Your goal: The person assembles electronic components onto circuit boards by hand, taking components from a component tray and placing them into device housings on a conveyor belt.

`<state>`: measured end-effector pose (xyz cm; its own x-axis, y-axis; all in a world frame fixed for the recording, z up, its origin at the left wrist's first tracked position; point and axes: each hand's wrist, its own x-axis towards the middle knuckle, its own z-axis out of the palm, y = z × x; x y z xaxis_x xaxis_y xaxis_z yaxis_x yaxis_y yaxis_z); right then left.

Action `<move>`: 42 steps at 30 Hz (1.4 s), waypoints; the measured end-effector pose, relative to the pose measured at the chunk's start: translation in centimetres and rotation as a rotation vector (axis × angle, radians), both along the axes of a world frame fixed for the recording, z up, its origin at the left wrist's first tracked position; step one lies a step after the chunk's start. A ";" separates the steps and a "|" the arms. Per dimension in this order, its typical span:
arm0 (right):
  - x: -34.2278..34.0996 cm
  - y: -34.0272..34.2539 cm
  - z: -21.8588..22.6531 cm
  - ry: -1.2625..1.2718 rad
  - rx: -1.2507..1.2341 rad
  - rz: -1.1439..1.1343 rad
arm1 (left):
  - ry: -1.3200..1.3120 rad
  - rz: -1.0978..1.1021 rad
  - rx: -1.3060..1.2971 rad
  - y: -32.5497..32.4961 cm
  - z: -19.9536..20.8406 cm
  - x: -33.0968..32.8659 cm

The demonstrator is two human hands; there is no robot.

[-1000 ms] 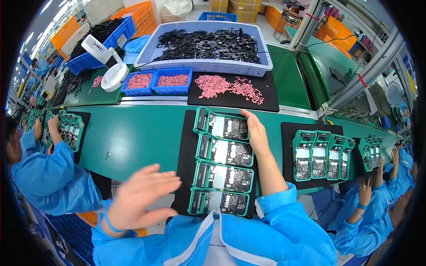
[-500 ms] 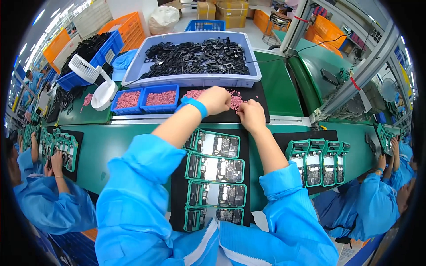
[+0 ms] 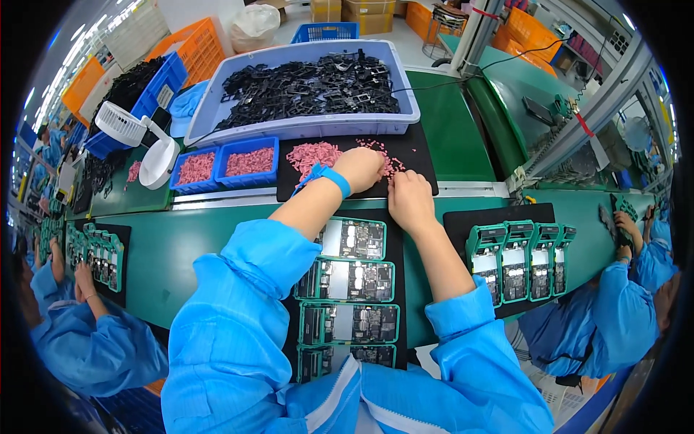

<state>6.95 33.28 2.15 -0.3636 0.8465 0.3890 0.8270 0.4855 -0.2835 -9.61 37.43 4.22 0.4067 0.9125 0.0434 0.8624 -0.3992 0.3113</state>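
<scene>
My left hand (image 3: 360, 171), with a blue wristband (image 3: 329, 176), is curled over small pink pieces (image 3: 313, 155) heaped and scattered on a black mat (image 3: 425, 160). Its fingertips are bent down and partly hidden. Close beside it, my right hand (image 3: 411, 198) has its fingers drawn together at the scatter's right edge. Whatever either hand pinches is too small or covered to make out. Below my hands, several green-framed device housings with circuit boards (image 3: 354, 281) lie in a column on another black mat, the uppermost partly behind my left arm.
Two blue trays of pink pieces (image 3: 248, 160) stand left of the heap. Behind is a large pale bin (image 3: 303, 129) of black plastic parts. A white fan (image 3: 159, 165) sits at left. More housings (image 3: 515, 271) rest at right. Co-workers (image 3: 94, 333) sit on both sides.
My left hand has moved slightly right and down, uncovering more of the pink heap. My right hand has shifted a little down. The whole view has shifted slightly.
</scene>
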 end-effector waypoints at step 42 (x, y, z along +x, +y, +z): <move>2.3 -6.6 -1.3 0.167 -0.108 0.022 | 0.042 -0.109 -0.053 -3.3 2.4 -0.6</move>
<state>9.27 26.65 0.85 -0.3203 0.8792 0.3528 0.7536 0.4621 -0.4674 -10.17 34.16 6.58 0.5037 0.8636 -0.0226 0.8278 -0.4750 0.2986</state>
